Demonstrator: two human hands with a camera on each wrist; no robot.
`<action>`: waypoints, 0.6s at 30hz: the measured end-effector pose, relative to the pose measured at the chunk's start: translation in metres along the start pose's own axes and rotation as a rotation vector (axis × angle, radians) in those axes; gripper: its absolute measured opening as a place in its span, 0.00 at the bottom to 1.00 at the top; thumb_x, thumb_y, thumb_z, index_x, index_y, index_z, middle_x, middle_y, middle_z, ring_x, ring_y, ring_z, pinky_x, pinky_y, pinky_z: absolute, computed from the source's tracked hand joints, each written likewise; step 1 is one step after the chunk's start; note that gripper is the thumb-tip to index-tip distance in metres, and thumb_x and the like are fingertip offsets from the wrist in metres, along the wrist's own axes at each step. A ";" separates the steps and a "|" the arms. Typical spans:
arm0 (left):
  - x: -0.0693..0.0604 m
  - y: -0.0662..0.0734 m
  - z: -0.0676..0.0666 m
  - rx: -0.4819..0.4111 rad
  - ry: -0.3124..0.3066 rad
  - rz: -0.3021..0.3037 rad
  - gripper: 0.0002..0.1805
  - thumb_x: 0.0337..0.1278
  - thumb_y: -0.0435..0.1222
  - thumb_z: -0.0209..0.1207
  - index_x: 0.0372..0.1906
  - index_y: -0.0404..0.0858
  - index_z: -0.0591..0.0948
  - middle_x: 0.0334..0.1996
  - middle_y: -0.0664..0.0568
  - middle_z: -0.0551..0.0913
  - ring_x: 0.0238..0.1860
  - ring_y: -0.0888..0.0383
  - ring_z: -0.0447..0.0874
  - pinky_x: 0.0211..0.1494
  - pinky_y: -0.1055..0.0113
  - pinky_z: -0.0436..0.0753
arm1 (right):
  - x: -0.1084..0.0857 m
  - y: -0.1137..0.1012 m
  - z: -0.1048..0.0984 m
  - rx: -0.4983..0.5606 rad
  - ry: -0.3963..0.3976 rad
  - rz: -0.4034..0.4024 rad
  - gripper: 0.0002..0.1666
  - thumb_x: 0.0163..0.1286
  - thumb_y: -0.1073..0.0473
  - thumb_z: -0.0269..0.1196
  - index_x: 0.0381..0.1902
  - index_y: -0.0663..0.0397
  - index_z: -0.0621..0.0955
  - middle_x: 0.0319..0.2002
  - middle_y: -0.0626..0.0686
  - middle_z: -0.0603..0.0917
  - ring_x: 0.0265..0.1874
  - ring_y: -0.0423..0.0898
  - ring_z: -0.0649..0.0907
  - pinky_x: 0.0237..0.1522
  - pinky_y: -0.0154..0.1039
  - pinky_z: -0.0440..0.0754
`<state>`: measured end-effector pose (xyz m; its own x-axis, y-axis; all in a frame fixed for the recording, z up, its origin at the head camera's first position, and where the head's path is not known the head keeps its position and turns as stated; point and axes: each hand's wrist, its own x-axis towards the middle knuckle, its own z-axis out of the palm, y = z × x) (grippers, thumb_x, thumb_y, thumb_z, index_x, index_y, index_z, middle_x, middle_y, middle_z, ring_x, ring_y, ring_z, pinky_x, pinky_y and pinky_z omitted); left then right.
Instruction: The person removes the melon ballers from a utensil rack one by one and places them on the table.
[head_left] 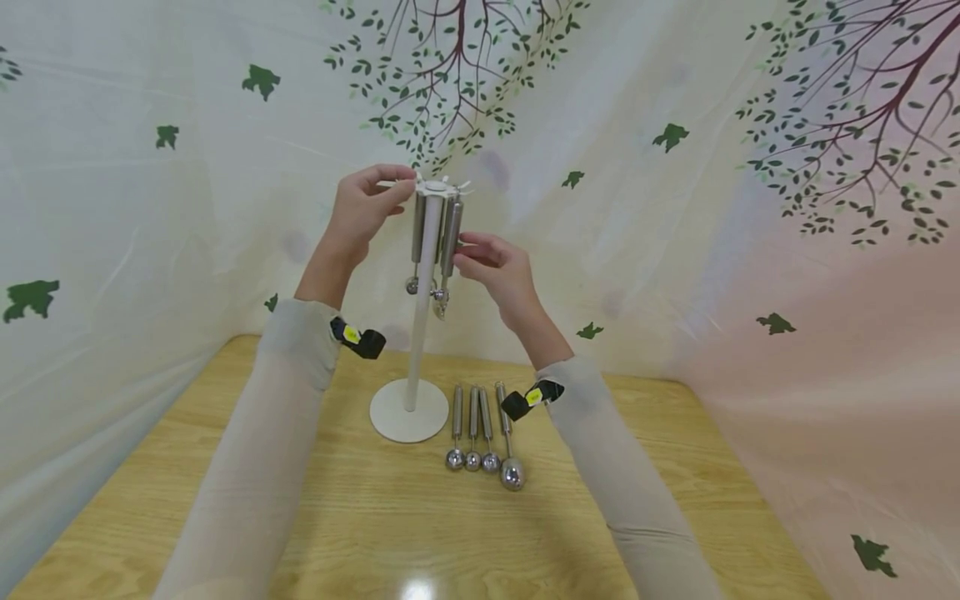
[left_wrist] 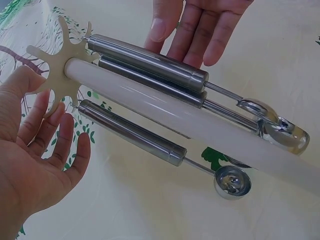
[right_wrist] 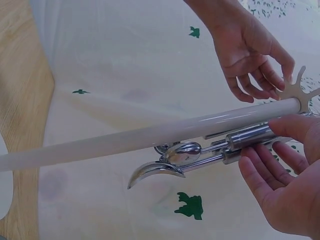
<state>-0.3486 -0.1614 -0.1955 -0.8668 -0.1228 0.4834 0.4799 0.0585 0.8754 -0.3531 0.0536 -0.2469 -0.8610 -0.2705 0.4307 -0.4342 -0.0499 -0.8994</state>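
Observation:
In the head view a white utensil stand (head_left: pixel 417 333) rises from a round base, its top ringed with hooks. Thumb and fingers of my left hand (head_left: pixel 366 207) pinch the edge of the hook ring (left_wrist: pixel 56 75). Several scoops with brushed steel handles hang from the hooks; one with a small round cup (left_wrist: pixel 233 181) hangs on the left side. On the right side, my right hand (head_left: pixel 501 271) is at a steel handle (left_wrist: pixel 147 60), its fingers loosely spread beside and behind it. Whether its fingertips press on the handle is hard to tell.
Several steel scoops (head_left: pixel 491 461) lie in a row on the wooden table (head_left: pixel 360 517), right of the stand's round base (head_left: pixel 397 429). A pale curtain (head_left: pixel 225 225) printed with leaves and branches surrounds the table at the back and sides.

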 end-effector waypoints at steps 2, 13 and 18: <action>0.000 0.000 0.000 -0.001 0.001 0.000 0.13 0.68 0.41 0.63 0.50 0.38 0.85 0.52 0.55 0.82 0.54 0.51 0.80 0.58 0.61 0.79 | 0.001 0.000 0.001 0.003 0.000 0.006 0.22 0.67 0.71 0.67 0.59 0.68 0.80 0.50 0.63 0.86 0.40 0.39 0.86 0.49 0.37 0.87; 0.000 -0.001 -0.001 -0.014 0.000 0.008 0.12 0.68 0.40 0.63 0.49 0.39 0.85 0.51 0.55 0.82 0.51 0.54 0.80 0.56 0.63 0.79 | 0.004 0.000 0.005 -0.013 -0.017 0.008 0.24 0.64 0.73 0.69 0.58 0.68 0.81 0.49 0.62 0.88 0.40 0.40 0.88 0.52 0.39 0.86; 0.000 0.000 0.000 -0.023 0.000 0.012 0.11 0.67 0.39 0.63 0.48 0.39 0.85 0.50 0.56 0.82 0.47 0.60 0.80 0.54 0.63 0.79 | 0.005 0.000 0.006 -0.006 -0.026 0.007 0.24 0.63 0.74 0.69 0.57 0.68 0.81 0.43 0.55 0.90 0.40 0.43 0.89 0.53 0.40 0.87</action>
<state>-0.3482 -0.1617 -0.1958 -0.8606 -0.1226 0.4942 0.4936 0.0376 0.8689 -0.3559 0.0461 -0.2447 -0.8568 -0.2956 0.4226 -0.4301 -0.0424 -0.9018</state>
